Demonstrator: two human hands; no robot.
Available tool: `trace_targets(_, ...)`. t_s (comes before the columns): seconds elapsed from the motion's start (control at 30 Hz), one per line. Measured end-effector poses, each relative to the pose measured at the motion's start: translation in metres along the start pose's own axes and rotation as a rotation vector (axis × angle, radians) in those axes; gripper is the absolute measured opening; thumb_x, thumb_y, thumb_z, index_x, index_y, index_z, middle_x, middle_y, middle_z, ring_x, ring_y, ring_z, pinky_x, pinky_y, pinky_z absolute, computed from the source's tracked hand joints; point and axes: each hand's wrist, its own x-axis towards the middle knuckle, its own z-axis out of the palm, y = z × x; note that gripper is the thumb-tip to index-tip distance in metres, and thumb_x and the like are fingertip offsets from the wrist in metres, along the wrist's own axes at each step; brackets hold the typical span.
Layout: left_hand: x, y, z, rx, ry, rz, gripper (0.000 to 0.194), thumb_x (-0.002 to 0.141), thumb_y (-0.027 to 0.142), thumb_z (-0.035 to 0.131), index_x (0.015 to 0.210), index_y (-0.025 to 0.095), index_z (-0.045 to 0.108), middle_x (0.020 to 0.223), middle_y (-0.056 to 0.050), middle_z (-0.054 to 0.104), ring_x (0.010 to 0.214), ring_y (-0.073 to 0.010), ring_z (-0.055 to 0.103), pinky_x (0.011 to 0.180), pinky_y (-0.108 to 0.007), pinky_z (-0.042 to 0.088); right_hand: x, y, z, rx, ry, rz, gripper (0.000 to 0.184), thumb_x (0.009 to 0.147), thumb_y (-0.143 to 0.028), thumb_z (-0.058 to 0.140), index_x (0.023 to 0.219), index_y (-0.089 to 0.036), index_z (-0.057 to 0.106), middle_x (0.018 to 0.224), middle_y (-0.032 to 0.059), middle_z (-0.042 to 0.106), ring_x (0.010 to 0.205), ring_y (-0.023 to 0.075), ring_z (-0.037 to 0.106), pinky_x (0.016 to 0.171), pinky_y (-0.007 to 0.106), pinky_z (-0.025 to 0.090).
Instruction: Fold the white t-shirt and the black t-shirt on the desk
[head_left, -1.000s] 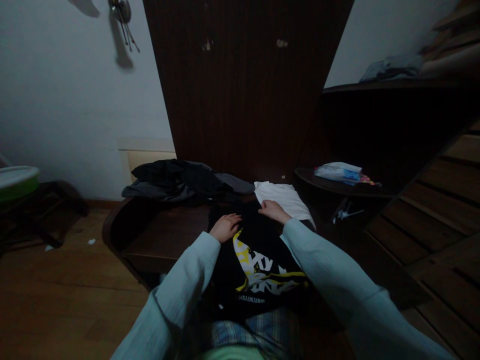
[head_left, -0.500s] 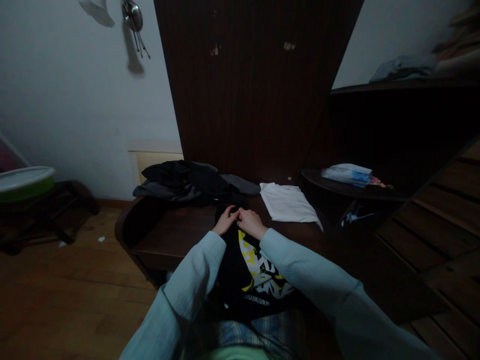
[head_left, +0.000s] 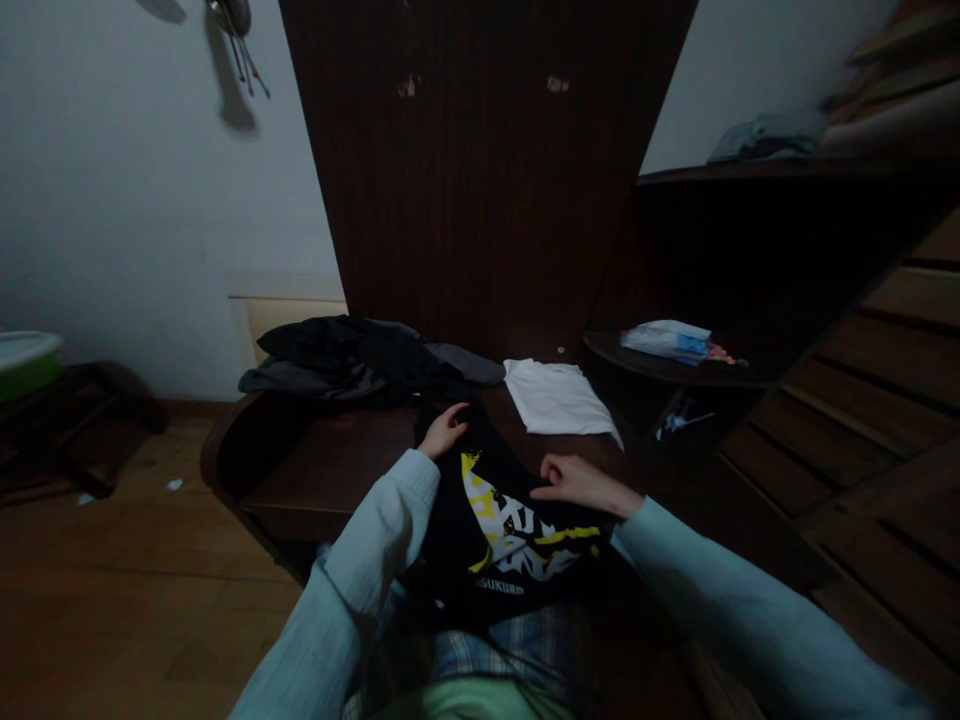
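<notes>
A black T-shirt with a yellow and white print and white lettering is spread over my lap and the front of the dark wooden bench. My left hand grips the shirt near its far left corner, with cloth between thumb and fingers. Over the shirt's right edge is my right hand, fingers curved and the thumb apart from them. No cloth shows clearly between them. Just beyond the shirt, a folded white garment lies on the bench.
A heap of black and grey clothes lies at the bench's back left. On the corner shelf at right rests a plastic packet. A green tub stands on a low stool at far left. Slatted wood borders the right.
My right hand has parted from my left and moved right across the shirt, uncovering more of the print. My left hand stays at the far corner. The view has shifted slightly right.
</notes>
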Motion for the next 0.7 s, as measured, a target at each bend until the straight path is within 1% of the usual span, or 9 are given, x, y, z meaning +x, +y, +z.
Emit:
trace_targets(0.07, -0.002, 0.001, 0.001, 0.016, 0.012, 0.02, 0.044, 0.068, 0.02, 0.055, 0.112, 0.017, 0.054, 0.053, 0.005, 0.044, 0.048, -0.0077, 0.04, 0.046, -0.019, 0.033, -0.022, 0.008, 0.002, 0.004, -0.033, -0.022, 0.031, 0.064, -0.047, 0.06, 0.071, -0.017, 0.053, 0.067, 0.0002, 0.056, 0.061, 0.0135, 0.05, 0.053, 0.022, 0.033)
trace_targets(0.17, -0.006, 0.006, 0.0, -0.019, 0.039, 0.058, 0.047, 0.07, 0.019, 0.053, 0.117, 0.017, 0.051, 0.059, 0.003, 0.05, 0.053, -0.0085, 0.043, 0.05, -0.019, 0.036, -0.044, 0.011, 0.008, -0.007, 0.018, 0.002, 0.022, 0.067, -0.039, 0.057, 0.068, -0.017, 0.053, 0.072, 0.0022, 0.059, 0.066, 0.0147, 0.052, 0.057, 0.023, 0.034)
trace_targets(0.27, -0.01, 0.013, -0.001, -0.094, 0.052, 0.086, 0.053, 0.071, 0.022, 0.053, 0.123, 0.016, 0.045, 0.067, 0.001, 0.055, 0.058, -0.0098, 0.048, 0.055, -0.021, 0.04, -0.054, 0.008, 0.012, -0.01, 0.079, 0.048, 0.015, 0.073, -0.031, 0.047, 0.065, -0.018, 0.049, 0.068, 0.0011, 0.058, 0.063, 0.0137, 0.053, 0.056, 0.022, 0.034)
trace_targets(0.37, -0.013, 0.017, -0.003, -0.155, 0.05, 0.085, 0.053, 0.071, 0.026, 0.055, 0.122, 0.017, 0.046, 0.076, -0.001, 0.06, 0.064, -0.0118, 0.052, 0.061, -0.023, 0.043, -0.064, 0.001, 0.016, -0.091, 0.205, 0.145, 0.011, 0.075, -0.027, 0.042, 0.068, -0.02, 0.047, 0.065, 0.0003, 0.058, 0.061, 0.0139, 0.054, 0.054, 0.022, 0.032)
trace_targets(0.47, -0.014, 0.018, -0.005, -0.219, 0.068, 0.068, 0.048, 0.071, 0.029, 0.056, 0.118, 0.018, 0.051, 0.085, -0.003, 0.063, 0.074, -0.0148, 0.056, 0.068, -0.026, 0.044, -0.079, -0.01, 0.023, -0.214, 0.337, 0.215, 0.011, 0.076, -0.031, 0.046, 0.071, -0.022, 0.047, 0.059, 0.0003, 0.057, 0.054, 0.0148, 0.054, 0.049, 0.023, 0.028)
trace_targets(0.5, -0.014, 0.017, -0.006, -0.249, 0.071, 0.058, 0.046, 0.071, 0.029, 0.056, 0.115, 0.018, 0.054, 0.088, -0.004, 0.064, 0.077, -0.0158, 0.057, 0.07, -0.026, 0.044, -0.084, -0.014, 0.026, -0.247, 0.351, 0.204, 0.01, 0.074, -0.032, 0.048, 0.072, -0.022, 0.047, 0.058, 0.0003, 0.056, 0.052, 0.0152, 0.053, 0.047, 0.023, 0.027)
trace_targets(0.57, -0.014, 0.016, -0.007, -0.316, 0.074, 0.032, 0.042, 0.07, 0.03, 0.057, 0.11, 0.019, 0.058, 0.091, -0.005, 0.065, 0.082, -0.0171, 0.057, 0.073, -0.027, 0.044, -0.095, -0.021, 0.033, -0.279, 0.34, 0.145, 0.007, 0.071, -0.027, 0.052, 0.075, -0.023, 0.047, 0.059, 0.0004, 0.058, 0.053, 0.0154, 0.054, 0.046, 0.023, 0.027)
trace_targets(0.63, -0.014, 0.015, -0.008, -0.383, 0.083, -0.002, 0.04, 0.069, 0.029, 0.057, 0.107, 0.018, 0.06, 0.092, -0.005, 0.065, 0.083, -0.0172, 0.058, 0.073, -0.027, 0.044, -0.104, -0.027, 0.04, -0.26, 0.343, 0.094, 0.007, 0.07, -0.018, 0.049, 0.074, -0.022, 0.046, 0.063, 0.0005, 0.059, 0.054, 0.0145, 0.055, 0.047, 0.022, 0.03)
trace_targets(0.7, -0.012, 0.013, -0.009, -0.451, 0.1, -0.042, 0.04, 0.069, 0.028, 0.057, 0.107, 0.017, 0.06, 0.091, -0.005, 0.066, 0.08, -0.0165, 0.059, 0.071, -0.027, 0.045, -0.111, -0.033, 0.05, -0.216, 0.398, 0.056, 0.01, 0.07, -0.013, 0.045, 0.069, -0.022, 0.045, 0.065, 0.0006, 0.059, 0.056, 0.0136, 0.055, 0.049, 0.022, 0.034)
